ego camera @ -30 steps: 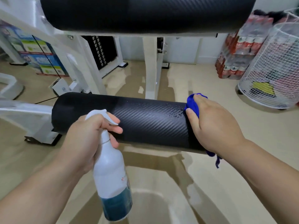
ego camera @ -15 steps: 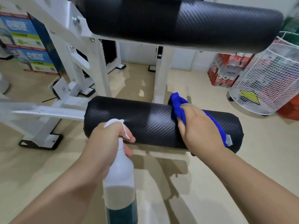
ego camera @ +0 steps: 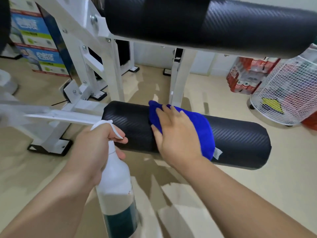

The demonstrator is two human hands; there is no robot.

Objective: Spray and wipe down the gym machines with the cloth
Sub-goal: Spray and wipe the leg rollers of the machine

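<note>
A black roller pad [ego camera: 240, 140] of a white-framed gym machine [ego camera: 109, 73] lies across the middle of the view. A blue cloth [ego camera: 204, 129] is spread over the pad's top. My right hand [ego camera: 176, 136] presses flat on the cloth with straight fingers. My left hand [ego camera: 96, 148] grips the neck of a white spray bottle [ego camera: 118, 191] with dark liquid at its bottom, held upright in front of the pad's left end, one finger by the trigger. A larger black pad [ego camera: 197, 21] spans the top of the view.
A white wire basket [ego camera: 288, 93] stands on the floor at the right, with packs of bottles [ego camera: 245, 78] behind it. Blue and white boxes [ego camera: 39, 47] are stacked at the far left. The machine's white legs and black feet [ego camera: 49, 148] stand on the beige floor.
My right hand has slid the cloth leftward along the lower pad and now lies flatter on it. My view has shifted so the pad's right end shows. The bottle stays in my left hand.
</note>
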